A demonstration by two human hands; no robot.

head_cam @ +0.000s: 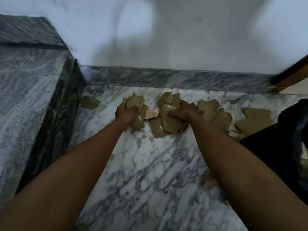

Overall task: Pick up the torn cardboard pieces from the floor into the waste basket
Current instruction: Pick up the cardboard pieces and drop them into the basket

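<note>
The cardboard pieces [168, 114] at the centre of the frame are matt brown paperboard with rough torn edges, some showing ribbed corrugation. The floor [150, 164] is polished white marble with grey veins. The step [30, 90] on the left is darker grey stone. The wall [183, 39] above is smooth and matt. Dark cloth [283, 147] lies at the right edge.

Cardboard pieces [257, 118] on marble floor [150, 172]
</note>
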